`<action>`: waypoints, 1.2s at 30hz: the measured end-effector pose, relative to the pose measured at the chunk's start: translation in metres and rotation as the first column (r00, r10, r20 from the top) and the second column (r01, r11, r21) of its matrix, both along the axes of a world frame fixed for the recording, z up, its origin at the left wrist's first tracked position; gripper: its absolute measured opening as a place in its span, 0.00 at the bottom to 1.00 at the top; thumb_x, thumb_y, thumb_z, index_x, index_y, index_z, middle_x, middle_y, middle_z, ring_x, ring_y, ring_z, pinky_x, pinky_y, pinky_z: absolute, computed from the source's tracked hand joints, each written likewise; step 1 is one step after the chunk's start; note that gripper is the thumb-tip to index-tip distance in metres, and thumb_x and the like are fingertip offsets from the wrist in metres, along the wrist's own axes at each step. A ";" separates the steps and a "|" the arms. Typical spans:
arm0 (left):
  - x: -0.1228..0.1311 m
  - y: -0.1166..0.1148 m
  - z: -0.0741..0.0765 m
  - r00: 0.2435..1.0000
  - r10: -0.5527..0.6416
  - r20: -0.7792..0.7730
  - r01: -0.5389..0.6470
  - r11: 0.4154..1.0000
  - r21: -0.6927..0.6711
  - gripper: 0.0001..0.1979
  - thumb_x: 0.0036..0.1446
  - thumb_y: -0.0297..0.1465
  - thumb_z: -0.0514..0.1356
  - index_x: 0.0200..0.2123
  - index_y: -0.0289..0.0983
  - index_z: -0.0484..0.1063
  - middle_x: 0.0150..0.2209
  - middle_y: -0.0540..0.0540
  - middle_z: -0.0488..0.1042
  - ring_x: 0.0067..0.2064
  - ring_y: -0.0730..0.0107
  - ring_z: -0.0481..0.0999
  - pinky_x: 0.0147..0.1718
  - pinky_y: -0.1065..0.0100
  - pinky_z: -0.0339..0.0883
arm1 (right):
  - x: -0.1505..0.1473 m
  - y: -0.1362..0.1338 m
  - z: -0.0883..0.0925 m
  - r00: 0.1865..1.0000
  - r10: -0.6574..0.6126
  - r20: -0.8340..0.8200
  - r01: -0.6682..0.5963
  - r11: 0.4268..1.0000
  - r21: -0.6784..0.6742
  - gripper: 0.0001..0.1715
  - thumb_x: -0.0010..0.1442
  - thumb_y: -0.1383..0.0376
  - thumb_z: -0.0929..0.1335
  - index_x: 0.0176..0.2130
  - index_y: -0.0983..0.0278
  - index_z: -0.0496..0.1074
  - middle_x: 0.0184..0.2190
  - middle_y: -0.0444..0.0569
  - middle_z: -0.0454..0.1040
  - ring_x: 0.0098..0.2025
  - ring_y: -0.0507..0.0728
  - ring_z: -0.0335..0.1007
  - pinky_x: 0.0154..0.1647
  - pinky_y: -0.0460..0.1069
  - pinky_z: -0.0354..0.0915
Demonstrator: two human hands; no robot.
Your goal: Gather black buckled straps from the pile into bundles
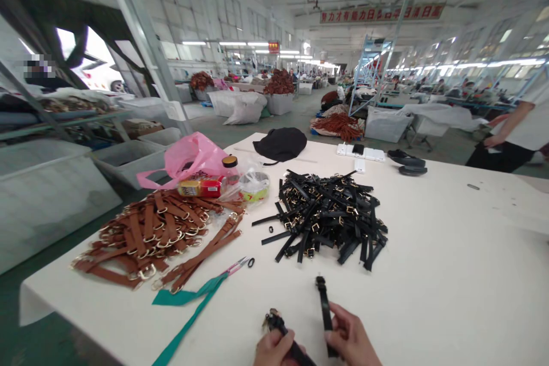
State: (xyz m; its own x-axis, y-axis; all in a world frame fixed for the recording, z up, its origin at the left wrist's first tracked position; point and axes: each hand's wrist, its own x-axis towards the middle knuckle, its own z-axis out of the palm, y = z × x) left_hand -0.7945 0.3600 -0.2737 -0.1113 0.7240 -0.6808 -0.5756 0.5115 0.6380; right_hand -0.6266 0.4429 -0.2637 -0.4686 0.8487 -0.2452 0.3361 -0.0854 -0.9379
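Note:
My left hand (pixel 277 349) is closed around one or more black buckle straps (pixel 278 323), with metal hardware showing at the upper end; how many it holds I cannot tell. Just to the right, my right hand (pixel 350 336) pinches a single black strap (pixel 325 311) between thumb and fingers, its loop end pointing away from me. Beyond both hands lies a large heap of black straps (pixel 326 217) with gold buckles. A small black ring (pixel 251 262) rests beside the tip of thread snips (pixel 237 266), which have a green ribbon (pixel 189 297) tied to them.
Brown straps (pixel 150 223) with metal rings are piled on the left of the white table (pixel 450 251). Behind them sit a pink plastic bag (pixel 193 154), a red-yellow can (pixel 201 187) and a jar (pixel 230 168). A black cap (pixel 281 144) lies farther back. A person (pixel 510 120) stands at right.

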 end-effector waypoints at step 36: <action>-0.031 -0.063 0.014 0.887 -0.111 -0.448 0.106 0.994 -0.036 0.09 0.42 0.34 0.57 0.25 0.34 0.64 0.22 0.48 0.71 0.21 0.75 0.69 0.15 0.77 0.56 | -0.060 -0.065 0.013 0.612 0.179 0.770 -0.531 0.815 0.232 0.18 0.49 0.69 0.62 0.42 0.65 0.65 0.37 0.54 0.71 0.40 0.62 0.66 0.38 0.53 0.61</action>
